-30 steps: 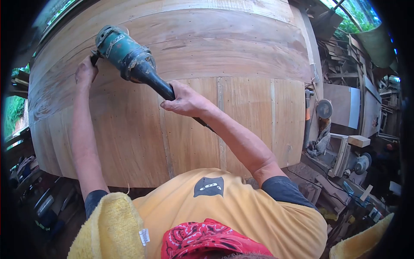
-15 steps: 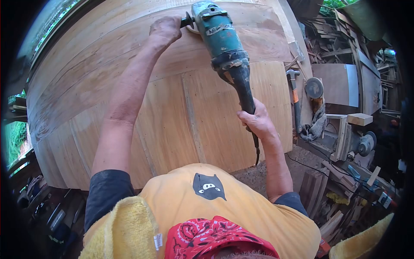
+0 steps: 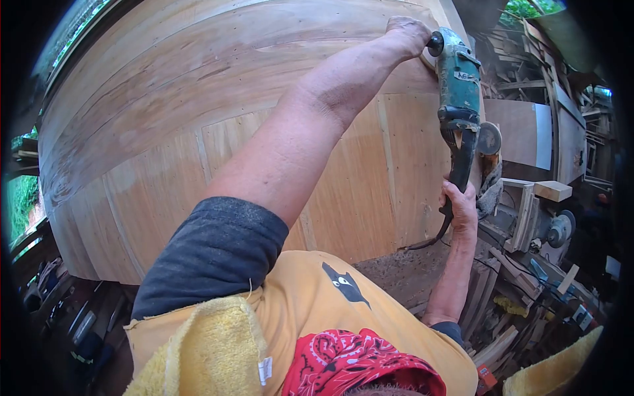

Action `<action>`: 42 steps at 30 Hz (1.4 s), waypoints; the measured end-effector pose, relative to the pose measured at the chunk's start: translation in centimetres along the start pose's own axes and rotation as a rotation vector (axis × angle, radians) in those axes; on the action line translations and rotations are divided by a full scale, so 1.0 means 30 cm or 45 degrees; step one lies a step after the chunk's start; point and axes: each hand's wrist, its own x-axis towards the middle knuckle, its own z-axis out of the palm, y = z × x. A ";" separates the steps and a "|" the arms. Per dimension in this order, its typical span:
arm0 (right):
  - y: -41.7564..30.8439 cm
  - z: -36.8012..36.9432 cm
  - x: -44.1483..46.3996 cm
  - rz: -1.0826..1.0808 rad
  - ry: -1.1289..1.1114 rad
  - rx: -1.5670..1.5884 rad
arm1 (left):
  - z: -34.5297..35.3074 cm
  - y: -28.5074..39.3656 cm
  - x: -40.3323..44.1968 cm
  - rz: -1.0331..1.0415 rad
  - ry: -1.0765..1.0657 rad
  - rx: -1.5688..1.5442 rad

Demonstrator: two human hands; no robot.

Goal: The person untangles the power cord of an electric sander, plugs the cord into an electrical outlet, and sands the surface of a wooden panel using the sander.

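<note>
A green power tool (image 3: 458, 86) with a black rear grip lies over the right edge of a large planked wooden surface (image 3: 264, 152). My left hand (image 3: 409, 36) is closed round the black side handle by the tool's head. Lower down, my right hand (image 3: 461, 201) wraps round the rear grip, where a black cord (image 3: 432, 243) hangs in a curve. Part of a round disc shows at the left of the tool's head, against the wood. Rows of small dots and pale seams mark the planks.
Right of the surface stand a second grinder with a round disc (image 3: 489, 138), a grey cloth (image 3: 490, 191), a wood block (image 3: 553, 191) and another disc tool (image 3: 561, 228). Scrap wood (image 3: 495, 343) and cords lie at lower right. Dark clutter fills the lower left.
The power tool has swept from the upper left to the right edge of the wood, turning more upright, with both my hands still on it. The hammer at the right edge is now hidden.
</note>
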 end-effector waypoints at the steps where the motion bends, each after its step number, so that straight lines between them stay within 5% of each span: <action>1: 0.004 0.003 0.001 0.000 -0.023 -0.016 | -0.011 -0.022 -0.022 -0.008 -0.004 0.017; 8: -0.003 0.243 -0.081 0.011 -0.253 -0.059 | -0.098 -0.314 -0.340 -0.167 0.041 0.148; 18: -0.219 0.924 -0.224 0.033 -0.877 -0.367 | -0.433 -0.956 -1.267 -0.935 0.044 0.384; 23: -0.299 1.271 -0.223 -0.193 -1.195 -0.518 | -0.543 -1.216 -1.700 -1.313 0.094 0.417; 26: -0.246 1.398 -0.200 -0.402 -1.253 -0.490 | -0.531 -1.383 -1.866 -1.329 0.081 0.564; 31: -0.207 1.233 -0.241 -0.378 -1.158 -0.461 | -0.490 -1.358 -1.773 -1.234 0.007 0.601; 37: -0.008 0.777 -0.274 -0.276 -0.792 -0.465 | -0.313 -1.185 -1.362 -0.740 -0.061 0.477; 42: 0.009 0.625 -0.439 -0.238 -0.638 -0.355 | -0.299 -1.057 -1.159 -0.467 -0.045 0.310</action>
